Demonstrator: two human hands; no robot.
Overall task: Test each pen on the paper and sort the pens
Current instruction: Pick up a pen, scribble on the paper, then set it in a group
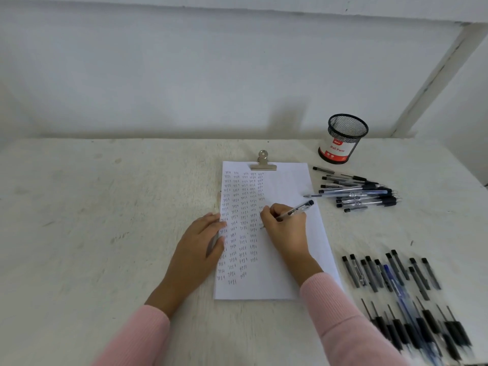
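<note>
A white sheet of paper (287, 186) under a metal clip (263, 163) lies on the table, covered with columns of the written word "test". My right hand (286, 228) grips a clear pen with a black end (299, 208), its tip down on the paper by the rightmost column. My left hand (200, 241) rests flat on the paper's left edge, fingers straight. A pile of pens (356, 192) lies to the right of the paper's top. A second row of pens (401, 291) lies at the lower right.
A black mesh pen cup (343, 138) with a red and white label stands at the back right. The table (105, 207) is whitish and rough; a wall runs behind it. A white post (435, 80) slants at the far right.
</note>
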